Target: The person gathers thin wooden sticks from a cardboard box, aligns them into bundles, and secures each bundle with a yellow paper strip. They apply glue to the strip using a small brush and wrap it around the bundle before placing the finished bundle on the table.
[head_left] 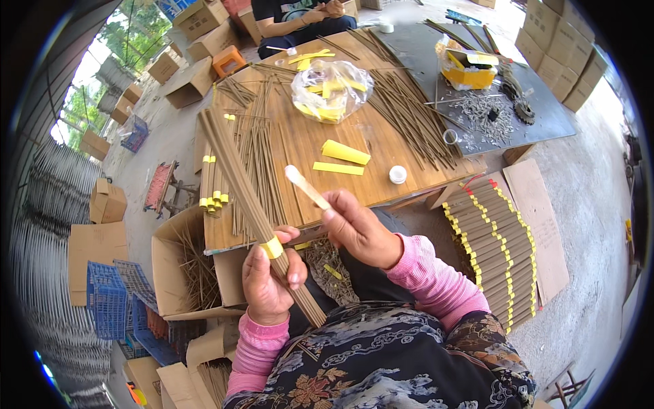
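My left hand [269,283] is closed around a bundle of thin brown incense sticks [235,177], which tilts up and to the left. A yellow paper band [272,247] circles the bundle between my fingers. Between the thumb and fingers of my right hand [361,228] is a flat wooden stick [308,187] with a white paste-like dab on its tip, held apart from the bundle. Beyond it on the wooden table [279,136] lie yellow paper strips [345,152] and a small round white pot [398,175].
A clear plastic bag [332,91] of yellow strips sits mid-table among loose sticks [409,116]. Banded bundles [490,252] lie in rows at the lower right. An open cardboard box [184,266] with sticks stands at the left. Another person [300,20] sits across the table.
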`<state>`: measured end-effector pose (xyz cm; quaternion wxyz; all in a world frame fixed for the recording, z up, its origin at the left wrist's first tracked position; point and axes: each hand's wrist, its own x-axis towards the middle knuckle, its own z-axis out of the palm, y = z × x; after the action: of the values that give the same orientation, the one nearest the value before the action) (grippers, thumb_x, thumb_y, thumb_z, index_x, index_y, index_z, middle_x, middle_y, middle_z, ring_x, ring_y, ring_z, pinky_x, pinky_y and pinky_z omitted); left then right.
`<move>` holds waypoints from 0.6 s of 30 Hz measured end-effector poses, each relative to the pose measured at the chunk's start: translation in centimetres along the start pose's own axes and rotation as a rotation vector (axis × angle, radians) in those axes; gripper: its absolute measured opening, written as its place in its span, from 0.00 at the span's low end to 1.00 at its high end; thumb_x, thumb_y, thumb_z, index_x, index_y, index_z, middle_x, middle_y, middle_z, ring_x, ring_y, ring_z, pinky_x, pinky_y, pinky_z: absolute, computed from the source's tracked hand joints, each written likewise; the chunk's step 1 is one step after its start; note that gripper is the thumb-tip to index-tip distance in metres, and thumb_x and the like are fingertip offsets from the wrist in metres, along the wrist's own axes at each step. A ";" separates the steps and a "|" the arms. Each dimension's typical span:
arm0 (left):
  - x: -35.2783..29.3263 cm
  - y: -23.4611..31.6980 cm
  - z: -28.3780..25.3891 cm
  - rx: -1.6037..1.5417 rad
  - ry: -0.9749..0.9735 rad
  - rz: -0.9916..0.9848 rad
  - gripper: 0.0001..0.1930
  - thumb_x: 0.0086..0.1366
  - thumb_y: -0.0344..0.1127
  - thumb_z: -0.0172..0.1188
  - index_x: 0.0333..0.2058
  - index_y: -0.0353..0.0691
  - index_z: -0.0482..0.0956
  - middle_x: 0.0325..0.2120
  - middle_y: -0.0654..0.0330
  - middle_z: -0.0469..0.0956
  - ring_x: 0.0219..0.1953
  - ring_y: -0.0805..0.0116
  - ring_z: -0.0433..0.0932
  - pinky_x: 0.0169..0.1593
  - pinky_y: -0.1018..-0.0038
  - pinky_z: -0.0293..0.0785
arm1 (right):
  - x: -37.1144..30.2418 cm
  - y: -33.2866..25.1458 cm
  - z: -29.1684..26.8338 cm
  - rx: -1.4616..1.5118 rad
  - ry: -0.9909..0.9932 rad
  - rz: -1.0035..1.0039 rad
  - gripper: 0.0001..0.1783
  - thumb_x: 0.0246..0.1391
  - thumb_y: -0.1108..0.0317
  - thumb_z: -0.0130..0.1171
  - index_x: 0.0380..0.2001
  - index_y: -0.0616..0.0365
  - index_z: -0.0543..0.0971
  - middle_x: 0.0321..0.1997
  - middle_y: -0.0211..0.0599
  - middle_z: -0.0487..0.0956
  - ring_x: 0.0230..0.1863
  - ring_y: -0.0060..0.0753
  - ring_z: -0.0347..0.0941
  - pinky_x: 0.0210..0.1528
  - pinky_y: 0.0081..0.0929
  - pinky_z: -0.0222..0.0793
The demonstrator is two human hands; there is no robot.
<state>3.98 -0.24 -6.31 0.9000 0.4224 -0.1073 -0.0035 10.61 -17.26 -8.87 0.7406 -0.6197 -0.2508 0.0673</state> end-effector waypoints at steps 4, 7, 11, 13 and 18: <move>0.3 0.2 -0.6 0.067 0.072 0.053 0.19 0.66 0.44 0.43 0.45 0.32 0.66 0.48 0.51 0.64 0.24 0.74 0.67 0.23 0.80 0.68 | -1.6 2.4 -5.0 -0.518 0.465 -0.147 0.12 0.52 0.77 0.48 0.42 0.63 0.70 0.26 0.47 0.73 0.25 0.41 0.72 0.28 0.26 0.67; 0.7 -0.2 -0.6 0.131 0.124 0.057 0.19 0.64 0.44 0.46 0.45 0.33 0.67 0.48 0.52 0.64 0.27 0.72 0.69 0.25 0.77 0.69 | -2.5 4.9 -9.2 -0.910 0.631 -0.196 0.15 0.46 0.80 0.52 0.41 0.63 0.74 0.24 0.46 0.71 0.26 0.46 0.70 0.28 0.32 0.66; 1.3 -0.4 -0.5 0.097 0.113 0.054 0.18 0.63 0.43 0.49 0.45 0.34 0.68 0.46 0.53 0.66 0.33 0.66 0.72 0.31 0.71 0.75 | -2.6 7.7 -11.2 -1.094 0.632 -0.115 0.15 0.45 0.81 0.52 0.40 0.61 0.75 0.25 0.44 0.72 0.26 0.42 0.71 0.29 0.28 0.66; 1.4 -0.4 -0.6 0.070 0.106 0.056 0.18 0.62 0.42 0.50 0.45 0.34 0.68 0.46 0.53 0.66 0.37 0.65 0.71 0.35 0.68 0.76 | -2.5 8.6 -11.4 -1.084 0.625 -0.101 0.15 0.45 0.80 0.52 0.39 0.60 0.76 0.25 0.44 0.72 0.27 0.42 0.71 0.29 0.29 0.66; 1.2 -0.3 -1.2 0.011 0.109 0.087 0.16 0.61 0.39 0.52 0.44 0.35 0.69 0.45 0.54 0.66 0.44 0.63 0.69 0.46 0.64 0.72 | -2.4 8.9 -11.2 -1.154 0.600 -0.075 0.12 0.44 0.76 0.54 0.36 0.58 0.77 0.27 0.42 0.74 0.30 0.43 0.72 0.31 0.31 0.68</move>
<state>5.38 0.36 -7.04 0.9016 0.4217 -0.0764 0.0590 15.55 -26.17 -19.19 0.3287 -0.9005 -0.0505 -0.2802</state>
